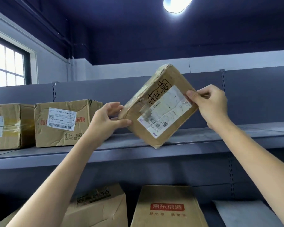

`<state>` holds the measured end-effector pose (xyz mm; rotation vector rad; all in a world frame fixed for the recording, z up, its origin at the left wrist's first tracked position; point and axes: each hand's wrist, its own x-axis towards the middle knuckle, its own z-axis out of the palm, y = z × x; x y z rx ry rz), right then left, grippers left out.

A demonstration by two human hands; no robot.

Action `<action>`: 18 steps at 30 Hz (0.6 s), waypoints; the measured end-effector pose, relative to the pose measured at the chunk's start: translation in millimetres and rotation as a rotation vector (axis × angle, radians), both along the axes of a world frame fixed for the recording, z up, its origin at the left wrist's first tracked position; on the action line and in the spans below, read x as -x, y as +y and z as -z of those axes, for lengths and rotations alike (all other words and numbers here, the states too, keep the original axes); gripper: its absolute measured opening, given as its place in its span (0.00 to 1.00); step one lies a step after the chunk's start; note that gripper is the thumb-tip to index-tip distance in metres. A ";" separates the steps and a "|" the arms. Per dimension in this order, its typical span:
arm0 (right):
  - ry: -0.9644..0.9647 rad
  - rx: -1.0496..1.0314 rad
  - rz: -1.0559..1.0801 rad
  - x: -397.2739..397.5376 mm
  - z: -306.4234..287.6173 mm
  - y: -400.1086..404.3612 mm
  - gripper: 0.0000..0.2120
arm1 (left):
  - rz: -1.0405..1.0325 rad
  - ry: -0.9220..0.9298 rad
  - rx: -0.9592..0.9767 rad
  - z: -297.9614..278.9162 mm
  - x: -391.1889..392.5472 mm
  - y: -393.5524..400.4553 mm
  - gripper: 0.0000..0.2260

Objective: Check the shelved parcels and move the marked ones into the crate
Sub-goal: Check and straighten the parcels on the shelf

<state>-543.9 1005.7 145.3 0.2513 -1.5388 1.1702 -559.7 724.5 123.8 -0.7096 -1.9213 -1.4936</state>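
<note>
Tilted marked parcel (157, 107) gripped at opposite edges, left hand (105, 118) fingers curled on lower-left, right hand (210, 104) pinching upper-right, lowest corner possibly touching upper shelf (203, 145), two boxes (62, 123) left.

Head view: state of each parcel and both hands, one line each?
Small brown cardboard parcel with black handwriting: lifted off the shelf, tilted, label facing camera.
Left hand: grips the parcel's left end.
Right hand: pinches its right edge.
Creased brown carton with red print: standing on the upper grey metal shelf, untouched.
Taped brown box at far left: on the same shelf, upright.
</note>
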 end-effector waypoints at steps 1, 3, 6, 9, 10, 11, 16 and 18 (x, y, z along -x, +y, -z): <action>-0.039 -0.038 0.023 0.6 7.0 2.6 0.12 | 0.015 0.019 -0.041 -5.1 -1.6 -1.5 0.26; -0.124 -0.104 0.044 0.2 19.8 5.5 0.12 | 0.012 0.050 -0.087 -12.8 -2.1 0.2 0.22; -0.269 -0.168 0.030 -1.4 36.0 10.2 0.13 | -0.038 0.037 -0.064 -15.3 1.9 14.6 0.26; -0.386 -0.226 -0.003 -0.4 50.9 18.1 0.14 | -0.038 -0.007 -0.037 -7.1 10.3 33.4 0.28; -0.401 -0.237 -0.010 0.2 53.9 20.5 0.13 | -0.031 -0.020 -0.032 -3.2 13.2 38.2 0.28; -0.404 -0.242 -0.017 0.5 55.4 22.6 0.14 | -0.020 -0.037 -0.036 0.6 16.1 41.3 0.26; -0.469 -0.187 -0.177 1.6 43.8 20.8 0.38 | -0.024 -0.217 0.072 22.0 26.3 43.1 0.16; -0.508 -0.152 -0.366 3.9 42.3 12.3 0.35 | -0.021 -0.232 0.102 28.5 26.3 43.6 0.11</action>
